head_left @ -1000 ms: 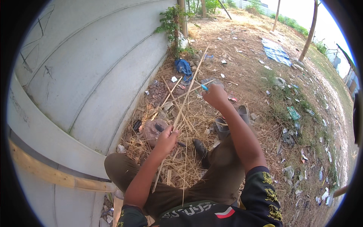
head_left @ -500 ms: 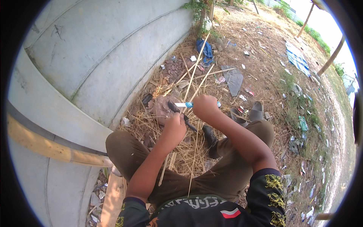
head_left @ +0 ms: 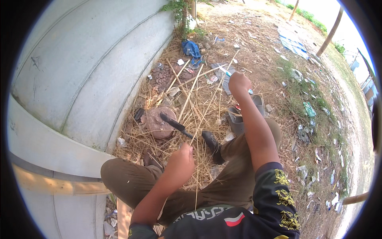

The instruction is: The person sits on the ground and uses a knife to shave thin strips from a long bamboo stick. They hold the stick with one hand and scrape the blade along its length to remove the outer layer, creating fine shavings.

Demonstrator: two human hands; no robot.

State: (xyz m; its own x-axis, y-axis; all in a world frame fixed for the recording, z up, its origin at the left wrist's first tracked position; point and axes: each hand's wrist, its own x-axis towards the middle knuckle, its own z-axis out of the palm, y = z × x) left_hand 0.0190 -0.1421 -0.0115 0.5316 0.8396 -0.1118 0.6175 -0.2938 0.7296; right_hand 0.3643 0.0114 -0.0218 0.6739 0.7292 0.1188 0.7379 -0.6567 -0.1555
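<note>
My left hand (head_left: 181, 165) is closed, gripping a long thin bamboo strip (head_left: 209, 106) above my lap. The strip slants up and away to the right, and a thin length also hangs below the hand. My right hand (head_left: 239, 83) is raised farther out and wrapped around the blue-and-white handle of a knife (head_left: 224, 70). Its pale blade points up and left, close to the strip; whether they touch I cannot tell. Beyond my left hand, a dark machete-like blade (head_left: 173, 123) leans over a round, flat-topped brownish block (head_left: 155, 124).
Several pale bamboo strips (head_left: 190, 93) lie crossed on the straw-covered ground. Grey sandals (head_left: 235, 120) sit by my right knee. A grey panel wall (head_left: 99, 71) and a bamboo pole (head_left: 59, 185) stand to my left. Blue cloth or plastic (head_left: 191, 51) lies farther ahead.
My right hand with the knife has moved outward along the strip, away from my left hand. My left hand has come slightly nearer my body. The whole view has shifted.
</note>
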